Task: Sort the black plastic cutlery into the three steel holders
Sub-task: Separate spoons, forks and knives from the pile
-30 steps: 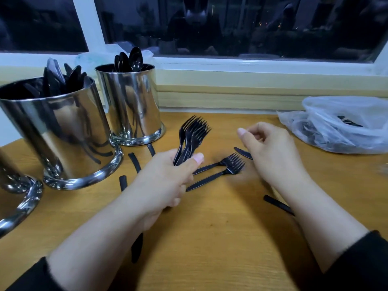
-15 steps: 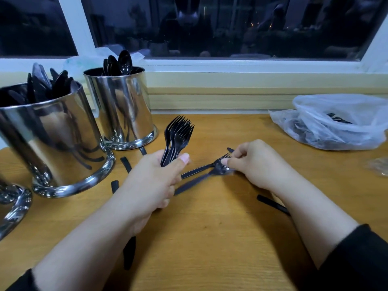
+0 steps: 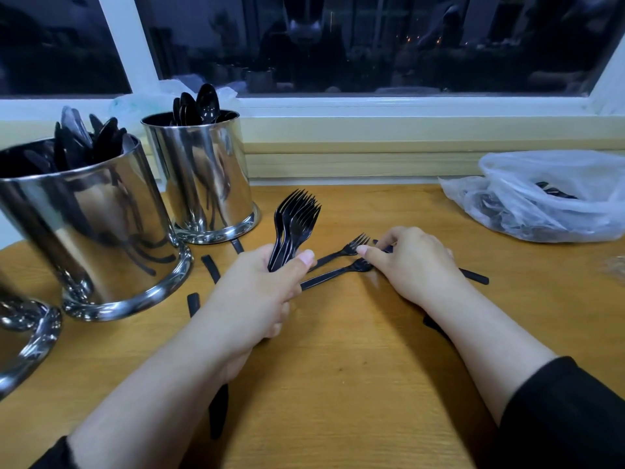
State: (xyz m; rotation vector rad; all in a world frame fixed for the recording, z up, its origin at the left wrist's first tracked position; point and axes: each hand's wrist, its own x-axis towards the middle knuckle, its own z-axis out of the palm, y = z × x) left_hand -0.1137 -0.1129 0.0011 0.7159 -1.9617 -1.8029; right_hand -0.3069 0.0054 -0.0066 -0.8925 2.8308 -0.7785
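My left hand (image 3: pixel 257 292) grips a bundle of several black forks (image 3: pixel 296 221), tines up, just in front of the steel holders. My right hand (image 3: pixel 412 262) lies low on the wooden table (image 3: pixel 338 384), fingers curled, pinching the head of a loose fork (image 3: pixel 324 277). A second loose fork (image 3: pixel 341 254) lies just behind it. The back holder (image 3: pixel 203 177) has spoons in it. The large left holder (image 3: pixel 88 225) is full of black cutlery. Only the base of a third holder (image 3: pixel 23 333) shows at the left edge.
A clear plastic bag (image 3: pixel 548 201) with more black cutlery sits at the right, near the window sill. Black handles (image 3: pixel 209 267) poke out from under my left arm. Another handle (image 3: pixel 473 275) lies behind my right wrist. A clear wrapper (image 3: pixel 615 265) sits at the right edge.
My right hand dropped from open above the table onto the two loose forks and closed on one. My left hand kept its fork bundle almost still.
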